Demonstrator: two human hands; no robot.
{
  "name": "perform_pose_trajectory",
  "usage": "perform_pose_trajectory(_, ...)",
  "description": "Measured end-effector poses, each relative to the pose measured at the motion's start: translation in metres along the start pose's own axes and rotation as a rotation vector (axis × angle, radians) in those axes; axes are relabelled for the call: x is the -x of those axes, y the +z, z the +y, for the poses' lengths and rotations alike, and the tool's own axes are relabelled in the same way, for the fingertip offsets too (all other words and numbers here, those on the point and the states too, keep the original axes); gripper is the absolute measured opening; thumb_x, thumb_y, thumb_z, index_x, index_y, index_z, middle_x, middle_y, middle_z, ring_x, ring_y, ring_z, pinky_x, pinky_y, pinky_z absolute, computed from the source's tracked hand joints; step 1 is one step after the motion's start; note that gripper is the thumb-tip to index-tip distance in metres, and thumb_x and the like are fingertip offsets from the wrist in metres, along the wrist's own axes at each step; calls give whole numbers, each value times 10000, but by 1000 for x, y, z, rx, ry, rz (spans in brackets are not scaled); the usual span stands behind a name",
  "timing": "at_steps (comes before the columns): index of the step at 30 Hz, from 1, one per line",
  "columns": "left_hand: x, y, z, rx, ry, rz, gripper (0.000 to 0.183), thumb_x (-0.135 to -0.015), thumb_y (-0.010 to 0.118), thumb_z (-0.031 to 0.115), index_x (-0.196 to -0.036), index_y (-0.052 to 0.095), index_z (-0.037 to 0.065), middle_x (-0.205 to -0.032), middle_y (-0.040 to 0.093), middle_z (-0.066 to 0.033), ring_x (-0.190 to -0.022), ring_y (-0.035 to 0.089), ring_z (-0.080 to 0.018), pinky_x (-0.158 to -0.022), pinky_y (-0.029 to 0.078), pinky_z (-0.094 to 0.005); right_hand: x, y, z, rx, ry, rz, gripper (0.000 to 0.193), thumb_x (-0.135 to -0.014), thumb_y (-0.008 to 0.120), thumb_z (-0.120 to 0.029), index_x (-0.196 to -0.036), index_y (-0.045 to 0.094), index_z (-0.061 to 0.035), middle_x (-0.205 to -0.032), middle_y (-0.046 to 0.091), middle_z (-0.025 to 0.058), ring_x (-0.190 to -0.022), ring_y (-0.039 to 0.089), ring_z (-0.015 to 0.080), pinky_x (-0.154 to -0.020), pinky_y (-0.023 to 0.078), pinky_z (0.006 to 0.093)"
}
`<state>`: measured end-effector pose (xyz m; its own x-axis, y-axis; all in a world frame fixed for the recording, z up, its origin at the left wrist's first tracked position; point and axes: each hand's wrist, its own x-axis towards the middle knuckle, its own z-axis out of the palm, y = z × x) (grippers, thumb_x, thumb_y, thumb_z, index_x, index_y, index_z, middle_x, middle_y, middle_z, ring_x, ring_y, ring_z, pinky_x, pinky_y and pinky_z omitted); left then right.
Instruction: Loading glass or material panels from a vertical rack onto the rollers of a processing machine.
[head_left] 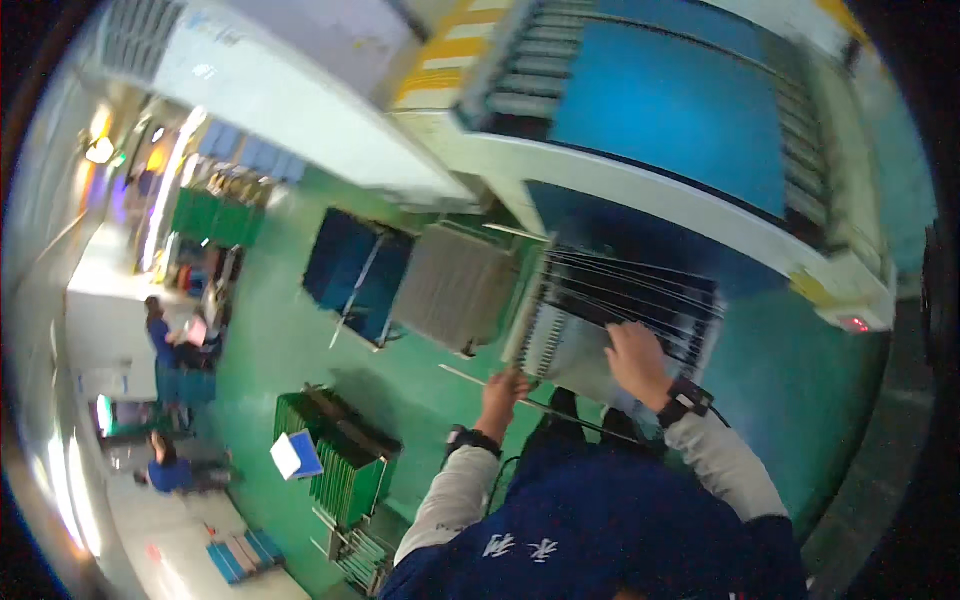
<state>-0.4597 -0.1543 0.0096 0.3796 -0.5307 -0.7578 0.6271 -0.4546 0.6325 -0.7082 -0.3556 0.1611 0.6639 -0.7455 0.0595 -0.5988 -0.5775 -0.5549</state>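
Note:
My left hand (500, 400) is closed around a thin pale rod (462, 376), which sticks out past the hand on the left and runs slantwise in front of my body. My right hand (637, 362) reaches over a dark rack (690, 290) with its fingers stretched out. Under its fingertips lies a grey flat panel (580, 345); whether they touch it I cannot tell. Several thin light bars cross the rack's far part, and a row of small teeth lines its left side. Both wrists carry dark strapped devices.
Beyond the rack stands a large pale machine (690, 185) with a blue panel on top. To the left are a stack of grey-brown boards (455, 285), a dark blue rack (350, 270) and a green slatted rack (345, 485). Two people (170, 465) sit at the far left.

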Motion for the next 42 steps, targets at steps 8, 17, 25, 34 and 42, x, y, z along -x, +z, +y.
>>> perform_pose_trajectory(8, 11, 24, -12, -114, -10, 51, 233, -925, 552, 237, -1052, 593, 46, -890, 662, -72, -766, 657, -180, -623, 521, -281, -14, 47, 29, 158, 155, -107, 87, -816, 610, -108, -848, 591, -30, -811, 627, 186, -782, 613, 389, -669, 475, 486)
perform_pose_trajectory(17, 31, 84, 7, -388, -71, -393, 204, -931, 560, 224, -934, 623, 30, -795, 629, -50, -665, 585, -135, -534, 456, -273, -28, -119, -44, 110, 125, 45, 158, -787, 642, -94, -730, 528, -2, -697, 560, 207, -699, 571, 415, -592, 409, 495)
perform_pose_trajectory(25, 55, 113, 24, -607, -64, -854, 353, -942, 575, 376, -1056, 638, 48, -870, 656, -8, -742, 600, -103, -652, 468, -250, -7, -166, 14, -910, 352, 573, 49, -825, 646, -78, -862, 635, -48, -737, 627, 21, -619, 539, 181, -564, 407, 337)
perform_pose_trajectory(34, 80, 163, 68, -652, -97, -1017, 507, -948, 570, 378, -1308, 495, 29, -1198, 609, -88, -1085, 568, -175, -890, 446, -304, 37, -123, -11, -1683, 627, 542, 78, -852, 595, 5, -922, 629, 1, -903, 643, 32, -797, 606, 154, -731, 501, 311)
perform_pose_trajectory(42, 112, 202, 102, -51, -20, -899, 360, -1017, 382, 179, -1298, 454, -35, -1383, 466, -161, -1254, 470, -313, -1071, 358, -444, 56, -71, -14, -2072, 784, 537, 54, -874, 606, -7, -826, 630, -16, -885, 612, 91, -806, 620, 235, -807, 561, 379)
